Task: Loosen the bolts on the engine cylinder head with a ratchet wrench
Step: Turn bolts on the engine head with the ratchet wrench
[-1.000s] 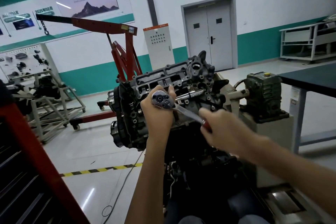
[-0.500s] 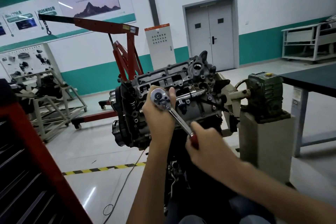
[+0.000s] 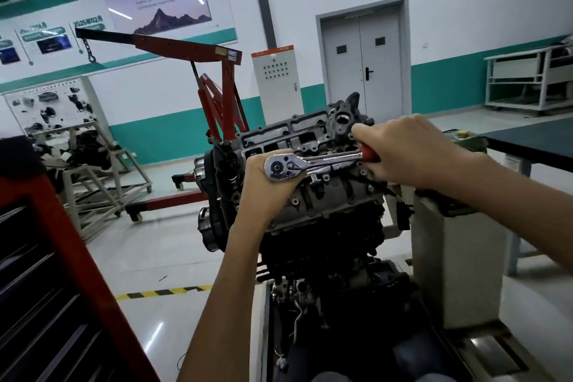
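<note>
clasping the ratchet wrench (image 3: pixel 313 164): left hand (image 3: pixel 263 192) round its head, right hand (image 3: pixel 409 152) round handle.

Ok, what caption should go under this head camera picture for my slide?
Left hand holds the ratchet head on the engine while the right hand grips its red handle.

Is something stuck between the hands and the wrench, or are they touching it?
Nothing is in between. The right hand grips the ratchet wrench by its red handle, and the left hand holds its round end at the cylinder head.
</note>
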